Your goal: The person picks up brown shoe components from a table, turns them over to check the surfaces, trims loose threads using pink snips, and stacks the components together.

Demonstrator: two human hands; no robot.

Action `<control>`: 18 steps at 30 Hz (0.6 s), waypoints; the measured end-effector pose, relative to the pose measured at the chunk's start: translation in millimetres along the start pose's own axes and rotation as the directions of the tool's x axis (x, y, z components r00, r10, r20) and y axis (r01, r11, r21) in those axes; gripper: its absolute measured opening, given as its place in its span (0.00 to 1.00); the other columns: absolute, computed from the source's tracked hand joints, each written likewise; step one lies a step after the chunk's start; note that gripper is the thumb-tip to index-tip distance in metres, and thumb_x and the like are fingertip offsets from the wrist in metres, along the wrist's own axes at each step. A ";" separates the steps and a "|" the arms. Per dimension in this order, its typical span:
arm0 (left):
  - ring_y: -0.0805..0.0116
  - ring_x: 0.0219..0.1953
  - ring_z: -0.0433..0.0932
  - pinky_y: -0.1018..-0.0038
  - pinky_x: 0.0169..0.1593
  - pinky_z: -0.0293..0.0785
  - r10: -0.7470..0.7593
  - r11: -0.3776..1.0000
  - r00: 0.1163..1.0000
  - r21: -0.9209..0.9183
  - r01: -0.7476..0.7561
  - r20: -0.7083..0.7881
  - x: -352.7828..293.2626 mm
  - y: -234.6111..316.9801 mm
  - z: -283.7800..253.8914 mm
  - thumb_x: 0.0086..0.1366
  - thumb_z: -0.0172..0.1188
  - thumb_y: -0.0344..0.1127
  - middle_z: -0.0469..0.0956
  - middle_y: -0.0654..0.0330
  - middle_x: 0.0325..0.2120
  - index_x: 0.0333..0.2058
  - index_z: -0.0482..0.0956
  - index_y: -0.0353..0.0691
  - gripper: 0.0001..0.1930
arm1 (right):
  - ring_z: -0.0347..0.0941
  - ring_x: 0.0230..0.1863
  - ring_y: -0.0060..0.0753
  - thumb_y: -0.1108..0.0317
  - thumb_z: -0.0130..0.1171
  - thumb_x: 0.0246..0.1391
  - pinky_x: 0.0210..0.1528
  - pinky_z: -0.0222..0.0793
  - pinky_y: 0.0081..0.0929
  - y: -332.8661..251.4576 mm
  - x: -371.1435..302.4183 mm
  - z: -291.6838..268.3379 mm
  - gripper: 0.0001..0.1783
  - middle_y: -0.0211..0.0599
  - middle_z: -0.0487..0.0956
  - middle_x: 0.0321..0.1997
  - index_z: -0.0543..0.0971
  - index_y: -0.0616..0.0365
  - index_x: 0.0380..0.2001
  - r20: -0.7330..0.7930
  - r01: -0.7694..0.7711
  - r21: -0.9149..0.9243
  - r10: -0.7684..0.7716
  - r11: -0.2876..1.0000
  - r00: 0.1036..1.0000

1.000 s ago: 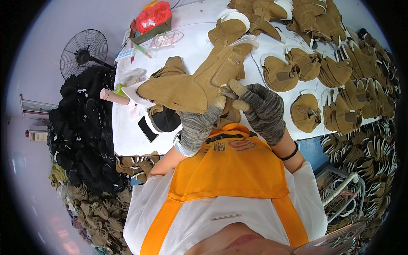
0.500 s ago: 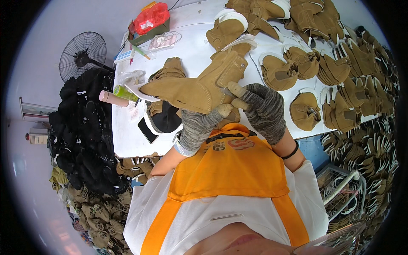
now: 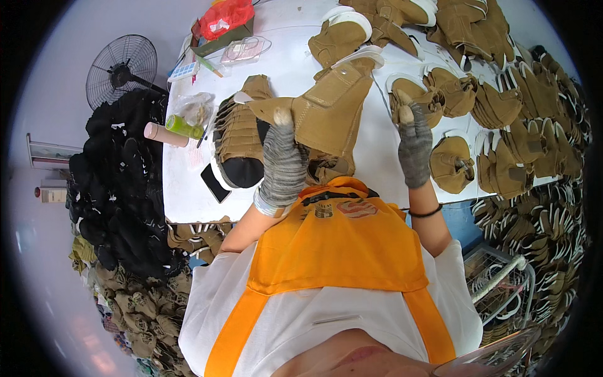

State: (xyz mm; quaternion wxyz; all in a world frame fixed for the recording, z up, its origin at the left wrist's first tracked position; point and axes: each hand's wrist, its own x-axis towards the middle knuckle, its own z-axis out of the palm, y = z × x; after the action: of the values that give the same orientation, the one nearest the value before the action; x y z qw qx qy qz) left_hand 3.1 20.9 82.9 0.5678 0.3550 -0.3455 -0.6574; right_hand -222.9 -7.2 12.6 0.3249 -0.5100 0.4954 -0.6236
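My left hand (image 3: 284, 157), in a grey knit fingerless glove, is closed on a tan suede boot upper (image 3: 336, 103) with a white piece at its top edge. The upper is held above the white table, its toe pointing left. My right hand (image 3: 416, 147), gloved alike, is apart from it, fingers stretched forward and bare tips over the near side of another tan upper (image 3: 433, 108). Whether they touch it I cannot tell. Beside my left hand lies a stack of tan and black uppers (image 3: 240, 141). More folded uppers (image 3: 321, 169) lie under the held one.
Rows of tan uppers (image 3: 493, 103) cover the right of the table (image 3: 286, 47). At left are a phone (image 3: 215, 182), a pink cylinder (image 3: 166, 134), a green roll (image 3: 184, 127) and a box with a red bag (image 3: 223, 38). A fan (image 3: 121, 72) and black pile (image 3: 119, 188) stand beyond; a wire rack (image 3: 502, 283) is at right.
My right hand has let go of the boot upper and moved right to another upper. My left hand has shifted its hold, and the held upper has turned, its toe drawn in.
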 end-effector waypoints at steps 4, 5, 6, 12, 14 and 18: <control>0.64 0.56 0.69 0.67 0.61 0.65 -0.068 0.944 0.998 -0.324 0.060 -0.011 10.7 -12.6 -7.2 0.66 0.52 0.53 0.71 0.55 0.53 0.54 0.66 0.35 0.29 | 0.73 0.46 0.54 0.59 0.48 0.61 0.50 0.68 0.39 191.8 -26.2 -68.7 0.20 0.56 0.76 0.43 0.73 0.60 0.50 0.165 -0.027 -0.779 0.246 0.626 0.955; 0.63 0.57 0.68 0.67 0.62 0.64 -0.104 0.882 0.994 -0.459 0.101 0.018 11.2 -13.5 -13.2 0.66 0.51 0.53 0.70 0.55 0.54 0.55 0.66 0.35 0.28 | 0.71 0.48 0.58 0.59 0.47 0.61 0.51 0.67 0.42 206.3 -43.8 -70.0 0.21 0.59 0.75 0.45 0.71 0.60 0.52 0.195 -0.052 -0.781 0.321 0.623 0.927; 0.62 0.57 0.68 0.66 0.62 0.62 -0.142 0.797 0.988 -0.584 0.153 0.065 15.4 -16.9 -19.1 0.66 0.51 0.52 0.69 0.54 0.54 0.55 0.66 0.35 0.28 | 0.72 0.47 0.58 0.60 0.47 0.60 0.51 0.67 0.42 217.2 -61.1 -71.1 0.21 0.59 0.76 0.44 0.71 0.60 0.52 0.180 -0.083 -0.806 0.377 0.586 0.909; 0.57 0.61 0.62 0.61 0.65 0.55 -0.152 0.629 0.976 -0.747 0.215 0.153 25.2 -19.1 -32.0 0.70 0.45 0.52 0.65 0.53 0.58 0.57 0.64 0.37 0.27 | 0.72 0.48 0.53 0.65 0.55 0.53 0.52 0.68 0.38 217.1 -85.3 -50.2 0.24 0.50 0.72 0.52 0.71 0.57 0.54 0.061 -0.121 -0.922 0.446 0.367 0.893; 0.56 0.61 0.61 0.58 0.66 0.53 -0.125 0.630 0.975 -0.744 0.223 0.186 29.2 -19.9 -42.3 0.70 0.43 0.53 0.64 0.53 0.59 0.59 0.63 0.39 0.27 | 0.70 0.52 0.52 0.62 0.56 0.52 0.56 0.64 0.39 183.6 -69.8 -40.9 0.25 0.49 0.73 0.53 0.72 0.56 0.53 0.097 -0.071 -0.907 0.370 0.415 0.924; 0.56 0.62 0.61 0.55 0.66 0.52 -0.098 0.613 0.962 -0.747 0.259 0.253 35.2 -26.1 -57.0 0.70 0.38 0.56 0.64 0.55 0.60 0.60 0.62 0.43 0.28 | 0.74 0.46 0.37 0.60 0.55 0.57 0.52 0.68 0.32 169.5 -43.4 -26.9 0.20 0.41 0.78 0.47 0.75 0.59 0.50 0.262 -0.301 -0.461 0.452 0.835 0.853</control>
State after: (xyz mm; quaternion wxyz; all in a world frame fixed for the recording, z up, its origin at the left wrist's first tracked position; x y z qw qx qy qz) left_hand 35.4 -13.9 28.9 0.5611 0.0464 -0.0447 -0.8252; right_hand -254.0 -10.5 -161.7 0.4160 -0.5617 0.6367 -0.3256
